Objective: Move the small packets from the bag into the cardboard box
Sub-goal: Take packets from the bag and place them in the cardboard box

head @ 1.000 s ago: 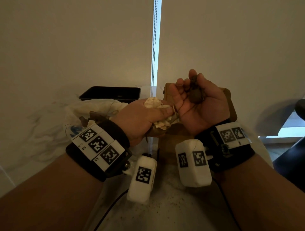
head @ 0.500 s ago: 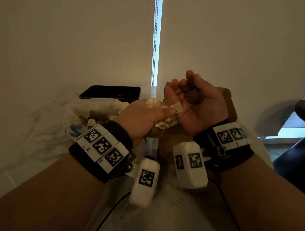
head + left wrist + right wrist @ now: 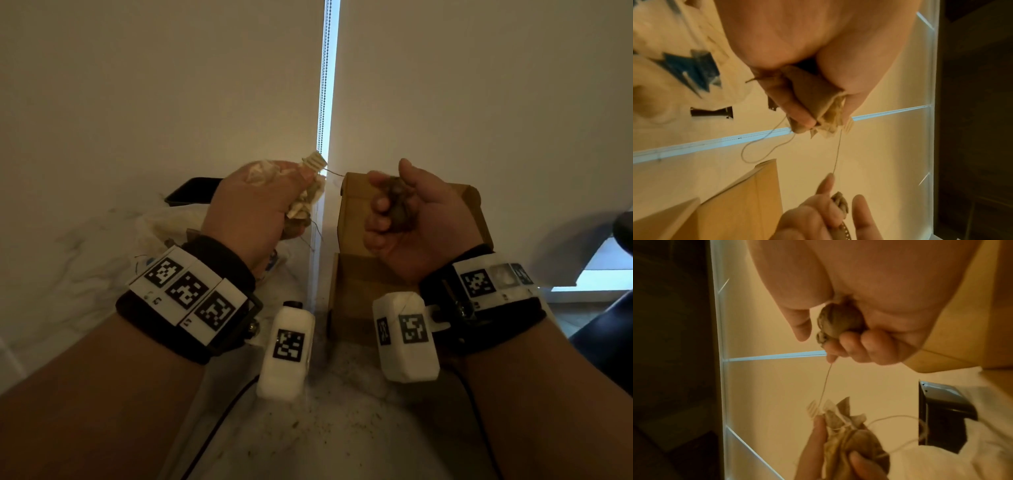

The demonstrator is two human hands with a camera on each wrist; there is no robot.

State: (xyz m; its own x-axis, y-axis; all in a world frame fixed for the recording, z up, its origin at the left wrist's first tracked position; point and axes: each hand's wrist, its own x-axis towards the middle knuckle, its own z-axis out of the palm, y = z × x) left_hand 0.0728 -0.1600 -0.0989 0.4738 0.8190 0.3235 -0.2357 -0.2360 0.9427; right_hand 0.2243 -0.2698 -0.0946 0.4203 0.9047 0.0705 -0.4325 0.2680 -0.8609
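Left hand [image 3: 251,205] fingers clench a packet bunch [image 3: 301,202]; right hand [image 3: 416,219] fingers curl around a dark packet [image 3: 397,209] above the cardboard box [image 3: 356,287].

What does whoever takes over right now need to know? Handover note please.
Left hand grips a bunch of pale crumpled stringed packets above the white plastic bag.
Right hand holds a dark brown balled packet over the open brown cardboard box.
A thin taut string joins the two handfuls.
Done: cannot tell; box contents hidden.
Left: free the string, drop both handfuls in.
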